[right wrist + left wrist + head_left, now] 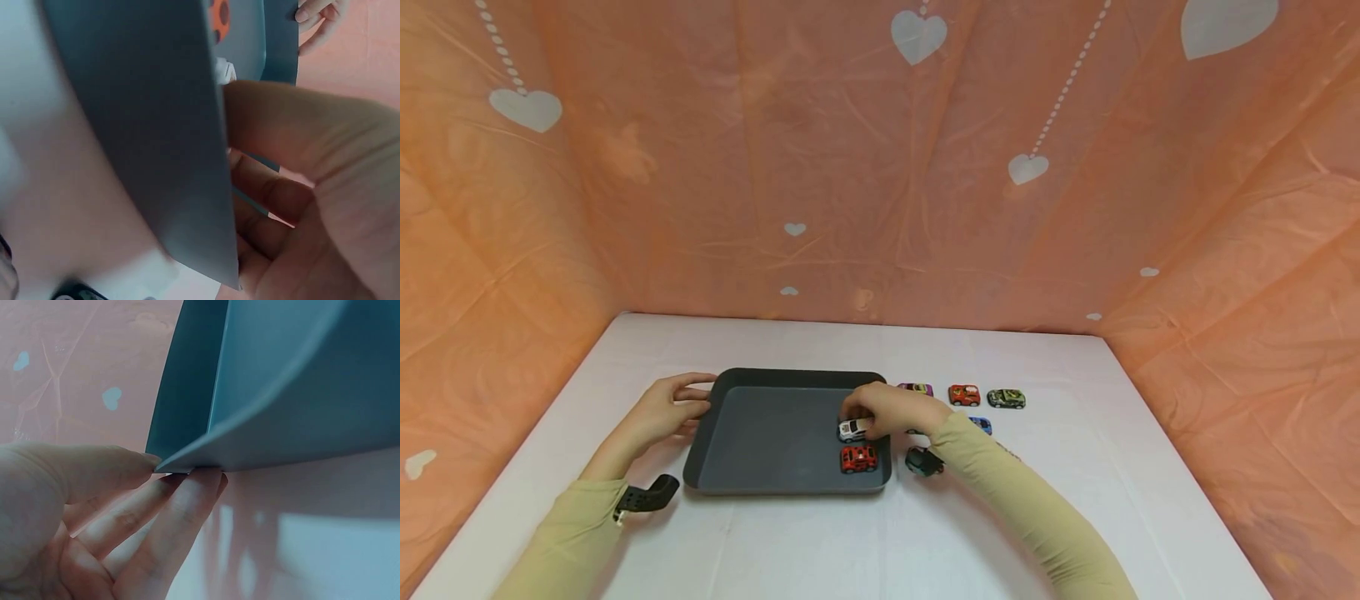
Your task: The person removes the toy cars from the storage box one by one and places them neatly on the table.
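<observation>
A dark grey rectangular tray lies on the white table. My left hand is at its left edge; in the left wrist view the thumb and fingers pinch the rim's corner. Reaching over the right rim, my right hand holds a white toy car at the tray's right side. Just nearer to me, a red toy car with dark spots sits in the tray. The right wrist view shows the tray wall hiding most of the white car and the fingertips.
Right of the tray stand more toy cars: a purple one, a red one, a camouflage green one, a blue one partly behind my sleeve, and a black one. Orange cloth walls enclose the table.
</observation>
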The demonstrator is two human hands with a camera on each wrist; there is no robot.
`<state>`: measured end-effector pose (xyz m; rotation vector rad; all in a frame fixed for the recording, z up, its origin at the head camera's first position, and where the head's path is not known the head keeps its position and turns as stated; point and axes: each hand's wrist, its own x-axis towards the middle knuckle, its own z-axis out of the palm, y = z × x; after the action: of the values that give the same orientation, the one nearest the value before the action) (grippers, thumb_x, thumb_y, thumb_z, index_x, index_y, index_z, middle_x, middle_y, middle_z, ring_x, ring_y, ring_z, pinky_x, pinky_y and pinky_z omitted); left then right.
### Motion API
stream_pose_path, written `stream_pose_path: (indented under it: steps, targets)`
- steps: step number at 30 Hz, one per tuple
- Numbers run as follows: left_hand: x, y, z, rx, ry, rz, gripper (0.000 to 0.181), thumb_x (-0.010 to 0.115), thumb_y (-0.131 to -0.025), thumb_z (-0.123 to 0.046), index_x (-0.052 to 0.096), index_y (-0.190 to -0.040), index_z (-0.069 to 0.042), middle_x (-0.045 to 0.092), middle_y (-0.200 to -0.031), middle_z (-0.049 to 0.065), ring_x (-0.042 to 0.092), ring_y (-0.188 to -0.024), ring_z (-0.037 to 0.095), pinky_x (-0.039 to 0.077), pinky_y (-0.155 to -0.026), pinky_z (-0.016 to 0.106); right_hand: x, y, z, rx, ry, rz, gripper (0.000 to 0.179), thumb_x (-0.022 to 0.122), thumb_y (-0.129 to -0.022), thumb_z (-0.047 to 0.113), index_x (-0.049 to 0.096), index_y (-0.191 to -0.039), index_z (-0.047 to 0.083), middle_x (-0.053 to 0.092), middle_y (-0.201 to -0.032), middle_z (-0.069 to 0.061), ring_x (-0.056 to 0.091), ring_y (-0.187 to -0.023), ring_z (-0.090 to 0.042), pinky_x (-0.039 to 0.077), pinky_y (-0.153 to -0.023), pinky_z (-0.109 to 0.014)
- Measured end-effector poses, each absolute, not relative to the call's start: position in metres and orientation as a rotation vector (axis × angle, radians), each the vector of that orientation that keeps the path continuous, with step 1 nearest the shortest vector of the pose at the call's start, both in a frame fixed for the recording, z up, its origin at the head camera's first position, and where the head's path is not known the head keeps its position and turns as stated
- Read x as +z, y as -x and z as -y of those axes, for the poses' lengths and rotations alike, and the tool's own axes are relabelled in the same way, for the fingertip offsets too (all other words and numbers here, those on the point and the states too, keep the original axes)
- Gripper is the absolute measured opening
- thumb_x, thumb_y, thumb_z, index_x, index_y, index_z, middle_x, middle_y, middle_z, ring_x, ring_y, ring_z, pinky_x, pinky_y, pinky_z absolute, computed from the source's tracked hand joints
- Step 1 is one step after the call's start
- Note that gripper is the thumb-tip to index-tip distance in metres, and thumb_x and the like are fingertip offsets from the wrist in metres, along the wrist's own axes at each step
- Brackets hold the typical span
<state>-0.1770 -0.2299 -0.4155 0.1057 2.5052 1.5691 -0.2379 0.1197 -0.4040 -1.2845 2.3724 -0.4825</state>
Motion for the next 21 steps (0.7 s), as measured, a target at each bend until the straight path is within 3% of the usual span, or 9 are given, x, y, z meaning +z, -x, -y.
stream_pose_path:
  steps: [16, 21]
  targets:
    - [-0.415, 0.177, 0.230, 1.574, -0.117, -2.504, 0.050, 0.056, -0.092, 0.000, 0.039, -0.139, 0.009, 0.051, -0.124, 0.038, 0.064, -0.072, 0.022, 0.055, -0.060, 0.034, -0.386, 0.239, -0.136, -0.642, 1.313, -2.396, 0.042, 0.067, -0.075, -0.003, 0.067, -0.114, 0.013, 0.060, -0.105, 0.005, 0.053, -0.087, -0.008, 0.045, -0.073, -0.022]
    - [-0.416, 0.177, 0.231, 1.565, -0.123, -2.515, 0.050, 0.056, -0.092, 0.000, 0.040, -0.138, 0.008, 0.050, -0.124, 0.038, 0.064, -0.072, 0.023, 0.055, -0.060, 0.034, -0.376, 0.237, -0.148, -0.687, 1.342, -2.399, 0.040, 0.066, -0.076, -0.003, 0.067, -0.113, 0.011, 0.059, -0.100, 0.003, 0.053, -0.084, -0.010, 0.046, -0.074, -0.026]
